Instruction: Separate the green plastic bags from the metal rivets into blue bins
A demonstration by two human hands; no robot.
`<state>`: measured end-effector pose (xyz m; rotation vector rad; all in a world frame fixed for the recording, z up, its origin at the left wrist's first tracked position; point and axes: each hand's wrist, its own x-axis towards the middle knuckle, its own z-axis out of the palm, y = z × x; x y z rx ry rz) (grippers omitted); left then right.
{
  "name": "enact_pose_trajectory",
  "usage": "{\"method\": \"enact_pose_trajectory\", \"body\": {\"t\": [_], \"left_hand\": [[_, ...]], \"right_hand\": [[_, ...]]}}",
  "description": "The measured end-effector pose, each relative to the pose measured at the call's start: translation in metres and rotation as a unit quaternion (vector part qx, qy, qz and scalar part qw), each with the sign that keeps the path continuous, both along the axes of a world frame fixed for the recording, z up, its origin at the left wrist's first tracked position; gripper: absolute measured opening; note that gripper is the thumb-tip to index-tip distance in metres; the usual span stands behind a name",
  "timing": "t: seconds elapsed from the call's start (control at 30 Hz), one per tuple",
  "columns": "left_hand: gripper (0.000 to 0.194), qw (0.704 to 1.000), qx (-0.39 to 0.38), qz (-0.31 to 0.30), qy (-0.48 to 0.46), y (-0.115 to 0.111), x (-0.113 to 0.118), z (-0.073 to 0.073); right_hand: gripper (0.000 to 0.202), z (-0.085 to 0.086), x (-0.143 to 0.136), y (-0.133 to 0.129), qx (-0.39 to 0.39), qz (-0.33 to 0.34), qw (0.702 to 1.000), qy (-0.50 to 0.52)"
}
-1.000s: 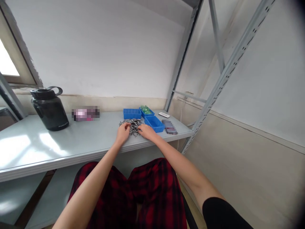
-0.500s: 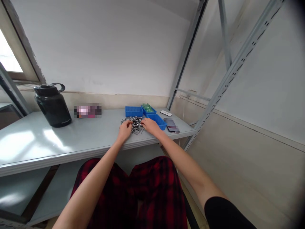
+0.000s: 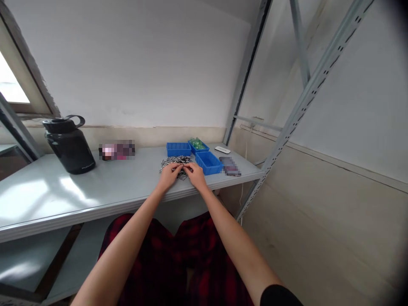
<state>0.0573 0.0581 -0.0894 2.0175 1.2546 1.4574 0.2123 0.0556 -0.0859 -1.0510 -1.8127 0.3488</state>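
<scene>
A heap of thin, shiny metal pieces (image 3: 175, 160) lies on the grey table (image 3: 134, 178) close to its front edge. Over the near side of this heap, my left hand (image 3: 169, 174) is closed, its thumb and forefinger pinched together. My right hand (image 3: 196, 174) meets it fingertip to fingertip, also in a pinch. Whatever is between the fingers is too small to make out. Just right of my right hand stands a blue bin (image 3: 214, 170) with its inside showing. Behind the heap are another blue bin (image 3: 178, 149) and a blue bin of green pieces (image 3: 196, 143).
A large black water bottle (image 3: 70, 146) stands at the left, with a blurred pinkish object (image 3: 117, 150) beside it. Rightwards lie a white flat object (image 3: 222, 149) and a blurred phone-like object (image 3: 230, 166). Metal shelf posts (image 3: 287, 119) rise at the right.
My right hand has moved left from beside the front blue bin to meet my left hand over the heap. More of that bin's inside now shows. The view has shifted slightly.
</scene>
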Motion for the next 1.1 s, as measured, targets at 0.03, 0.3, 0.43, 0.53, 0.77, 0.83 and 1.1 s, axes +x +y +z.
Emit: {"method": "enact_pose_trajectory", "body": {"t": [0.03, 0.3, 0.43, 0.53, 0.77, 0.83, 1.1], "left_hand": [[0.026, 1.000, -0.005, 0.003, 0.000, -0.0012, 0.0000, 0.0014], [0.022, 1.000, 0.000, 0.000, -0.025, -0.0070, 0.0010, 0.0056], [0.021, 0.999, -0.019, 0.016, -0.044, -0.0068, 0.0007, 0.0063], [0.020, 0.999, -0.027, 0.018, -0.042, -0.0067, 0.0000, 0.0067], [0.018, 0.998, -0.008, 0.019, -0.061, -0.0078, -0.0005, 0.0074], [0.020, 0.998, -0.004, 0.019, -0.062, -0.0078, -0.0007, 0.0077], [0.023, 0.999, 0.003, 0.013, -0.051, -0.0099, -0.0004, 0.0100]], "right_hand": [[0.018, 0.0000, 0.0005, 0.0001, -0.001, 0.003, 1.000, -0.004], [0.019, -0.0005, -0.0010, -0.0027, -0.016, 0.020, 1.000, 0.009], [0.029, -0.0019, -0.0002, -0.0035, -0.021, 0.021, 0.996, 0.078], [0.028, -0.0024, 0.0011, -0.0032, -0.020, 0.019, 0.995, 0.095], [0.027, -0.0002, 0.0029, -0.0053, -0.023, 0.012, 0.995, 0.097], [0.027, -0.0008, 0.0034, -0.0050, -0.024, 0.017, 0.994, 0.110], [0.028, -0.0040, 0.0053, -0.0004, -0.034, 0.017, 0.990, 0.138]]}}
